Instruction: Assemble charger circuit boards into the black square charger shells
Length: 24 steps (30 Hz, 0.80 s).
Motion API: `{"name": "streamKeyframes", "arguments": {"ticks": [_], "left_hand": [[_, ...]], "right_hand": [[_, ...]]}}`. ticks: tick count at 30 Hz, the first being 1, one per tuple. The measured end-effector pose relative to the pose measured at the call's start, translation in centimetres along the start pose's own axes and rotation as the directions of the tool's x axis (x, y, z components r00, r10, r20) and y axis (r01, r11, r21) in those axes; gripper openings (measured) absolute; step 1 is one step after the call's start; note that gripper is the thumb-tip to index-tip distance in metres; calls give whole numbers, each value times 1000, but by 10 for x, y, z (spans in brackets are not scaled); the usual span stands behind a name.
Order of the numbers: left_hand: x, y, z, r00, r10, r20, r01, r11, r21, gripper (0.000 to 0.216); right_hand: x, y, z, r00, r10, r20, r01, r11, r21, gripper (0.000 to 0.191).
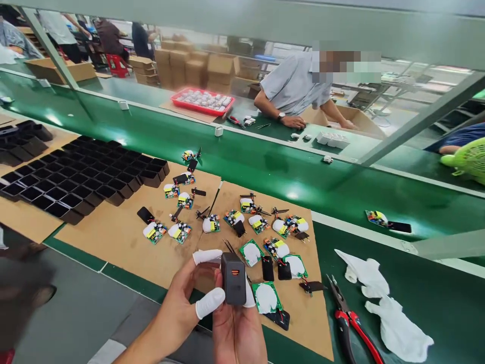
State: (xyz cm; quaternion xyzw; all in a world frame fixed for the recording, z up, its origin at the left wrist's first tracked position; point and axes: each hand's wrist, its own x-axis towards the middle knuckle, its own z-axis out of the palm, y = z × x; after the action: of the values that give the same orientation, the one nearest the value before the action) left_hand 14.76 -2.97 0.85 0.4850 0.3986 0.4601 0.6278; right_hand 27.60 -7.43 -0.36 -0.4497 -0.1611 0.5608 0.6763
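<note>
Above the cardboard sheet's near edge, left hand and right hand fingers closed round a black charger casing

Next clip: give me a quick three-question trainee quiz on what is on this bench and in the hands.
1. True or false: both hands hold the black charger housing together.
2. Which tool lies on the green mat right of the cardboard sheet? A) red-handled pliers B) a screwdriver C) a hammer
3. What covers the tips of the left hand's thumb and index finger?

Key
1. True: the left hand grips it from the left, and the right hand supports it from below.
2. A: the red-handled pliers lie beside the white gloves.
3. White finger cots.
</note>
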Motion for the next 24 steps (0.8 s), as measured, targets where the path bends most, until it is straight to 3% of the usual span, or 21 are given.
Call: {"name": "streamKeyframes", "arguments": {"ticks": [4,6,7,8,9,10,11,12,14,17,24], "left_hand": [[-2,-3,0,998,1,-69,2,999,35,58],[-4,-6,-7,992,-13,-125,22,998,64,54],[-5,-7,-13,987,-16,-163,31,995,90,52],[-6,-9,-20,978,-11,-207,38,991,128,50],[-7,-11,-29,968,1,-251,45,983,177,49],[-7,-13,-38,958,16,-287,54,971,234,47],[-7,-16,-47,949,38,-313,59,954,294,46],[-7,-19,-56,943,61,-326,60,936,348,44],[-8,-24,-71,945,90,-313,51,908,415,40],[-8,-28,-82,964,142,-225,-11,867,498,30],[-7,-15,-90,943,332,7,-260,726,636,19]], "right_hand": [[5,1,9,998,-43,-48,39,996,-75,44],[7,-1,12,958,-245,-147,210,954,-216,33],[8,-4,12,893,-410,-184,338,882,-329,24],[8,-7,11,784,-597,-172,469,750,-465,15],[8,-9,9,640,-762,-99,576,561,-595,15],[8,-11,6,493,-870,15,636,349,-688,24],[7,-11,2,385,-911,149,657,157,-738,36],[6,-10,-1,330,-902,279,657,7,-754,45],[5,-3,-8,342,-812,472,656,-153,-739,55],[1,11,-12,461,-660,594,643,-212,-735,51],[-3,17,-7,544,-634,549,566,-206,-798,40]]}}
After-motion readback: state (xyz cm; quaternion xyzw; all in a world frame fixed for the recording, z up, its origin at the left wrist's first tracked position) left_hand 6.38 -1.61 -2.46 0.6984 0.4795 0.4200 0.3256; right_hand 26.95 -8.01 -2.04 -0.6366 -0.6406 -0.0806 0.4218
